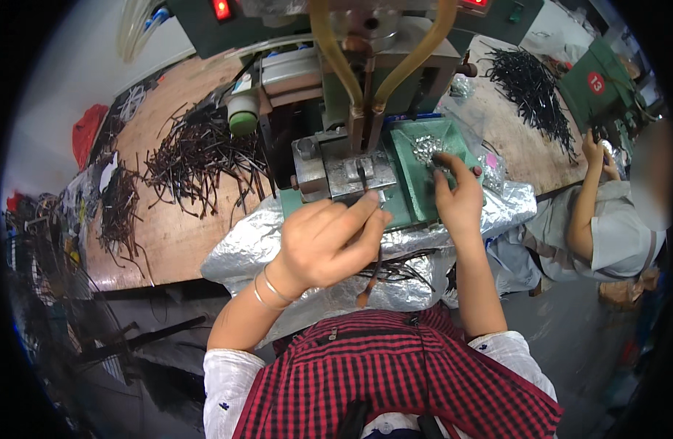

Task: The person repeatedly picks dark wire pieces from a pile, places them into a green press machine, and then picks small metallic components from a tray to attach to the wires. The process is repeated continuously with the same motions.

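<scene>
clearly we are at the loading step at a small press (354,110) that stands on the wooden table (175,234). our left hand (329,241) has its fingers drawn together, pinching a thin dark strap (371,274) whose free end hangs down toward our lap; its upper end is brought up to the grey metal die block (351,179) just below the press head. whether the strap tip already sits in the die slot we cannot tell, since our fingers cover that spot.

our right hand (457,197) rests on the green tray (413,183) beside the die, with the fingers loosely spread and the fingertips touching a little heap of small shiny metal clips (426,150). whether a clip is already held between the fingers we cannot tell.

in our judgement, the next move calls for a single clip to be picked out and set at the strap end on the die, with both hands kept clear of the press head.

crinkled silver foil (263,241) covers the table edge in front of us. piles of dark straps (197,157) lie to the left, and another pile (530,91) lies to the right, near a co-worker's hand (594,150).
</scene>
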`<state>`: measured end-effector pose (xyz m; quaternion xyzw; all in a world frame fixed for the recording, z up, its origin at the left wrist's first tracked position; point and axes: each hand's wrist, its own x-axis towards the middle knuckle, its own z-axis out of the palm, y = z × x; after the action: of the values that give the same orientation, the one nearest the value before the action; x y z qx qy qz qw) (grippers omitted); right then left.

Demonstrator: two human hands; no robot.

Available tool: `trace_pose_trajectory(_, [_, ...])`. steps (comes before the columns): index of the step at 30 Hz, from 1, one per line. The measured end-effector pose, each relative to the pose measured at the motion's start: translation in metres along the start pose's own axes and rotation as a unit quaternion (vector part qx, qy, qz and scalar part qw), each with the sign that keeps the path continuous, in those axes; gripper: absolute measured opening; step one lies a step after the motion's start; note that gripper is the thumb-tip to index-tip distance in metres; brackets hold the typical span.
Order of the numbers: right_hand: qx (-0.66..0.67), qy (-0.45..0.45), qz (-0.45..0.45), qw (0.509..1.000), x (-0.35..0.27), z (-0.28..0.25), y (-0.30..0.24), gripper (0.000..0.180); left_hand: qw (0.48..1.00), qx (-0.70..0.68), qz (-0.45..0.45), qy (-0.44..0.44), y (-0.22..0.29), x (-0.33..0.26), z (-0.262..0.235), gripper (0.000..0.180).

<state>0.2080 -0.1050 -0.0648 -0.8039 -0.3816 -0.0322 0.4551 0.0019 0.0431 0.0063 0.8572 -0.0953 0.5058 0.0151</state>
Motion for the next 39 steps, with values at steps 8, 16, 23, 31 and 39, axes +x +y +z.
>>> trace_pose_trajectory(8, [0.085,0.097,0.022,0.991,0.016,-0.014,0.03,0.024,1.0,0.013,0.004,-0.024,-0.008,-0.009,0.006,0.027])
trace_pose_trajectory(16, [-0.114,-0.065,-0.005,0.991,-0.01,-0.017,0.008,0.008,0.999,-0.013,-0.03,-0.007,-0.006,-0.012,0.006,0.022])
trace_pose_trajectory(23, [-0.197,0.026,-0.077,0.977,-0.018,0.0,0.023,0.012,0.987,0.042,-0.149,-0.034,0.021,-0.039,-0.031,0.029])
trace_pose_trajectory(31, [0.028,0.03,0.021,0.999,-0.013,-0.005,0.013,0.016,0.81,0.261,-0.516,-0.097,-0.061,-0.094,-0.106,0.025])
trace_pose_trajectory(39, [0.042,0.034,0.029,0.998,-0.014,0.007,0.013,0.016,0.747,0.314,-0.539,-0.232,-0.088,-0.178,-0.06,0.015])
